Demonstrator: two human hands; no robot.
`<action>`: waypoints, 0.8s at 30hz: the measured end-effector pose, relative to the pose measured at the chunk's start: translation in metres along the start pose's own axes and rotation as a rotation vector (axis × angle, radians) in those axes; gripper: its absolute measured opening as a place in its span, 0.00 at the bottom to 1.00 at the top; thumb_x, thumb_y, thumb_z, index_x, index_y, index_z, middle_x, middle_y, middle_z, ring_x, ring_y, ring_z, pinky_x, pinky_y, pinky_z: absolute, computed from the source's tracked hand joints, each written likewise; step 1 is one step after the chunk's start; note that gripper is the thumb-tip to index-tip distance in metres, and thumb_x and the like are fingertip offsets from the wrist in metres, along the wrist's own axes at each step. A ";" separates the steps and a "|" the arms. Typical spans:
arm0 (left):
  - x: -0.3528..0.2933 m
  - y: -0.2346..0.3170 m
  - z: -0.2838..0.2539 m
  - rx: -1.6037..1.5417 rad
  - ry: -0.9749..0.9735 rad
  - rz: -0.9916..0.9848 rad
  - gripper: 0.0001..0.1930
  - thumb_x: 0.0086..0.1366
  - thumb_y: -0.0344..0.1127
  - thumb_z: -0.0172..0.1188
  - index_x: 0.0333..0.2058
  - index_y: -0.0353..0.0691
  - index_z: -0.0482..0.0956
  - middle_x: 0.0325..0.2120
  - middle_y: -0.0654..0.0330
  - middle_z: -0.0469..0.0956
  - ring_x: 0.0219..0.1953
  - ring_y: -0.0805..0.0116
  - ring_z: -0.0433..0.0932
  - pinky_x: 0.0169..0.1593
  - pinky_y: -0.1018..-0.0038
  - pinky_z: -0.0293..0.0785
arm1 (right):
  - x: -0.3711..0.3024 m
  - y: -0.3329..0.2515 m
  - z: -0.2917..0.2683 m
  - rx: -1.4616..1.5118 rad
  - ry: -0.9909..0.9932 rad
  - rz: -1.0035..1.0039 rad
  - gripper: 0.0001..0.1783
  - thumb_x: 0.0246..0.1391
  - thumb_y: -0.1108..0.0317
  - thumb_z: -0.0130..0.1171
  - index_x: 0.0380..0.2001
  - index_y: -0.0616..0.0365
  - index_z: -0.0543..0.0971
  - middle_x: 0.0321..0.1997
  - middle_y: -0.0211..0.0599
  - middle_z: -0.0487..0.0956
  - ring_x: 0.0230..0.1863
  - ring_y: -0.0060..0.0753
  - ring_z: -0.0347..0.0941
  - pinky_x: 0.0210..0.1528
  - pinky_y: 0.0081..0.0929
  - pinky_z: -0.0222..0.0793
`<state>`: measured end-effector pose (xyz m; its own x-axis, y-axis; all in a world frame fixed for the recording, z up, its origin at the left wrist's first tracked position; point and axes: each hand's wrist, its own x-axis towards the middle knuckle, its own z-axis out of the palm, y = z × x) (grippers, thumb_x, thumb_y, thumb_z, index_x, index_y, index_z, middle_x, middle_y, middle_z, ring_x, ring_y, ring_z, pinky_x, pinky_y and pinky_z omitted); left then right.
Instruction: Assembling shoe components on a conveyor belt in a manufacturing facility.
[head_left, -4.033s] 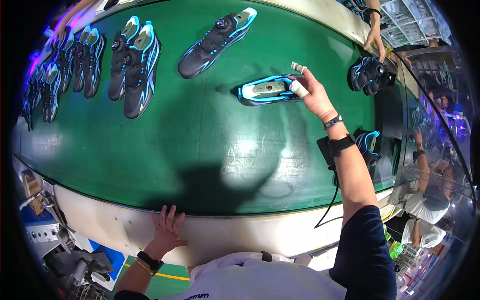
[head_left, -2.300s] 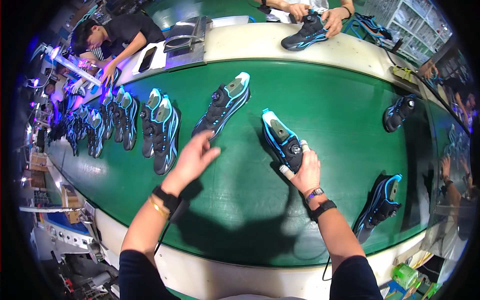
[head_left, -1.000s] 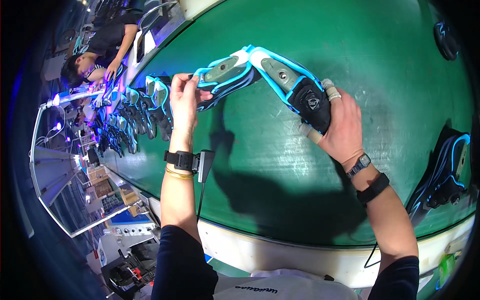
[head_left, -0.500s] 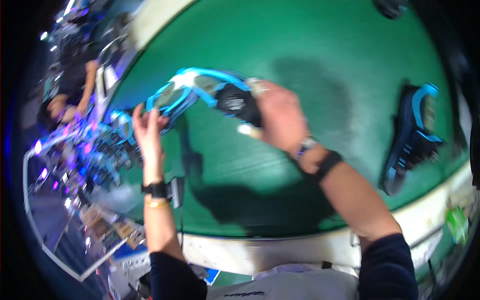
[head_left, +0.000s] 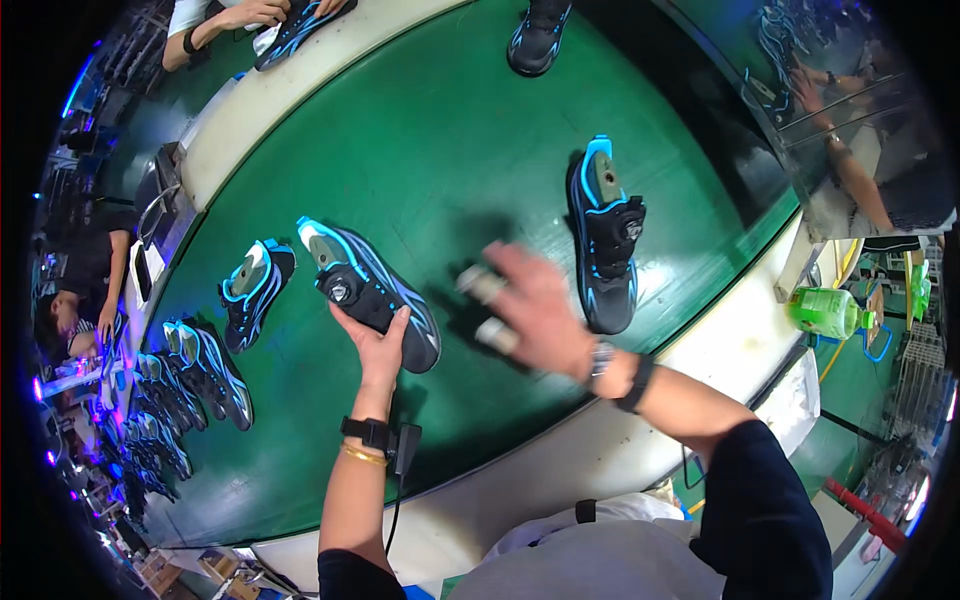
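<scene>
My left hand (head_left: 372,350) is closed on the near side of a black shoe (head_left: 395,315) with bright blue trim, a round dial on its tongue and a grey-green form inside. The shoe's toe points toward me and to the right. My right hand (head_left: 540,318) hovers just right of it, fingers spread, holding nothing; white wraps cover two fingertips, and motion smears it. To its right, a matching shoe (head_left: 608,250) stands on the green work surface (head_left: 450,170). Another such shoe (head_left: 258,295) stands left of the held one.
Several more shoes (head_left: 212,370) trail off along the left side. One dark shoe (head_left: 538,40) is at the far edge. Across the pale rim (head_left: 225,140), another person's hands (head_left: 265,15) hold a shoe. A green bottle (head_left: 825,312) lies beyond the right edge.
My right hand has let go of the shoe and moved off it, while my left hand keeps hold. The shoe has turned, its toe nearer me. My view has swung.
</scene>
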<state>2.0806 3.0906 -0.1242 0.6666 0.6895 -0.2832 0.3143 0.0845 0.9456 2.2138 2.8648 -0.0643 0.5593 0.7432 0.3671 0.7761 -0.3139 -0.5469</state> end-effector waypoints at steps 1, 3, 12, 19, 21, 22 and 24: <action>0.002 -0.014 -0.016 0.155 0.069 0.057 0.58 0.55 0.26 0.68 0.68 0.39 0.26 0.61 0.46 0.58 0.59 0.58 0.66 0.63 0.64 0.62 | 0.014 0.001 -0.040 -0.079 -0.043 0.114 0.40 0.34 0.61 0.71 0.57 0.48 0.72 0.63 0.51 0.65 0.63 0.58 0.61 0.61 0.52 0.60; 0.009 -0.032 -0.022 0.348 0.101 0.147 0.61 0.54 0.25 0.69 0.68 0.39 0.22 0.63 0.44 0.53 0.63 0.53 0.62 0.66 0.62 0.57 | 0.016 0.030 -0.086 -0.350 0.145 0.249 0.36 0.37 0.65 0.70 0.54 0.53 0.72 0.60 0.45 0.68 0.60 0.56 0.64 0.58 0.50 0.62; 0.009 -0.023 -0.012 0.429 0.122 0.023 0.63 0.53 0.22 0.68 0.67 0.42 0.18 0.64 0.45 0.51 0.64 0.56 0.59 0.66 0.63 0.58 | -0.048 0.080 -0.084 -0.243 0.044 0.034 0.14 0.39 0.76 0.58 0.34 0.52 0.76 0.44 0.33 0.76 0.50 0.44 0.70 0.47 0.37 0.69; 0.006 -0.009 -0.003 0.505 0.144 0.043 0.61 0.53 0.21 0.68 0.68 0.45 0.22 0.65 0.46 0.49 0.65 0.56 0.58 0.67 0.63 0.56 | -0.083 0.087 -0.077 -0.375 0.053 -0.052 0.13 0.42 0.72 0.58 0.35 0.49 0.75 0.50 0.29 0.76 0.55 0.42 0.70 0.47 0.37 0.70; 0.002 -0.006 -0.002 0.518 0.145 0.056 0.61 0.54 0.22 0.68 0.68 0.45 0.22 0.65 0.46 0.49 0.65 0.56 0.58 0.67 0.63 0.56 | -0.085 0.086 -0.077 -0.382 0.041 -0.068 0.13 0.42 0.71 0.58 0.35 0.49 0.75 0.50 0.29 0.76 0.55 0.42 0.70 0.47 0.37 0.70; 0.001 -0.006 -0.004 0.536 0.146 0.073 0.61 0.54 0.22 0.68 0.68 0.45 0.22 0.65 0.46 0.49 0.65 0.55 0.57 0.67 0.63 0.55 | -0.086 0.086 -0.077 -0.387 0.015 -0.093 0.13 0.42 0.71 0.58 0.35 0.49 0.76 0.51 0.29 0.75 0.55 0.43 0.70 0.48 0.36 0.70; 0.012 -0.029 -0.020 0.491 0.160 0.090 0.61 0.53 0.23 0.69 0.68 0.43 0.23 0.65 0.46 0.49 0.65 0.55 0.57 0.67 0.62 0.55 | -0.086 0.084 -0.078 -0.390 -0.012 -0.127 0.13 0.43 0.71 0.58 0.36 0.49 0.76 0.52 0.30 0.75 0.55 0.43 0.70 0.48 0.36 0.71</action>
<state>2.0660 3.1106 -0.1516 0.6061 0.7829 -0.1402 0.5662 -0.3009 0.7673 2.2538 2.7279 -0.0834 0.4502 0.7966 0.4035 0.8923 -0.4179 -0.1706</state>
